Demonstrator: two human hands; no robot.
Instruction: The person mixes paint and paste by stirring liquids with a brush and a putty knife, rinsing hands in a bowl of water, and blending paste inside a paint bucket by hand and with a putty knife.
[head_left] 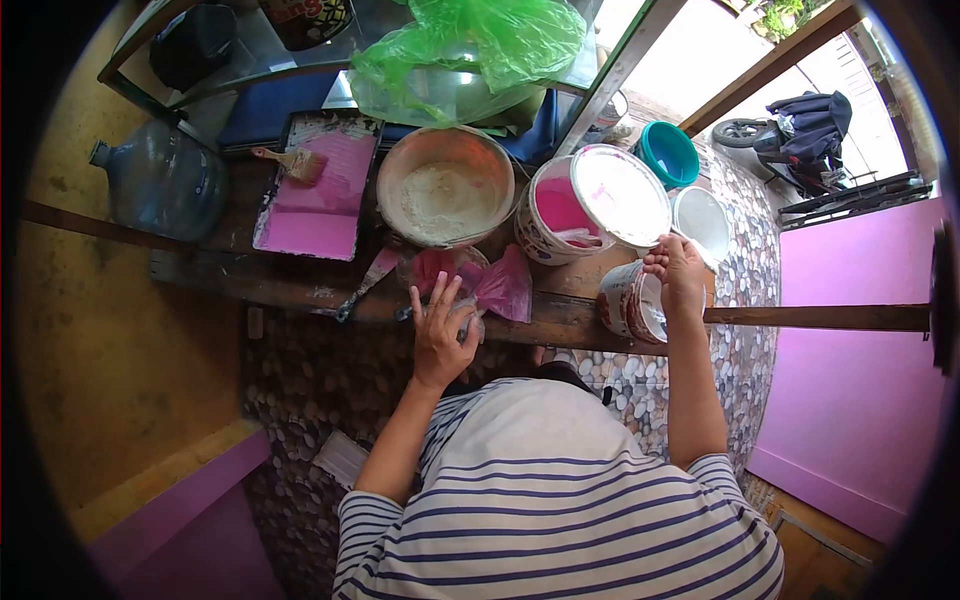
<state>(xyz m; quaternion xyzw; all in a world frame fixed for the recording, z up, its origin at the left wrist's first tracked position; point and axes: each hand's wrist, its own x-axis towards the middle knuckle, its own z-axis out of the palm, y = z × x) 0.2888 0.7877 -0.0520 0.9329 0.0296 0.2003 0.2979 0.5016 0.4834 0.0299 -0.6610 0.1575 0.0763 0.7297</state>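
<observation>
My left hand (pixel 440 335) has its fingers spread over a pink plastic bag (pixel 503 283) at the bench's front edge. With curled fingers, my right hand (pixel 678 272) is at the lower right rim of a white lid (pixel 620 195). The lid leans tilted over a white bucket of pink paint (pixel 560 208). Just below my right hand stands a stained tub (pixel 626 300). Left of the bucket is a basin with pale powder (pixel 447 200). A scraper (pixel 368 283) lies left of my left hand.
A paint tray (pixel 312 233) with a brush (pixel 300 163) on it stands at the left, beside a large water bottle (pixel 165 185). A green plastic bag (pixel 480 50) lies behind the basin. A teal bucket (pixel 668 155) and a white pail (pixel 703 220) stand at the right.
</observation>
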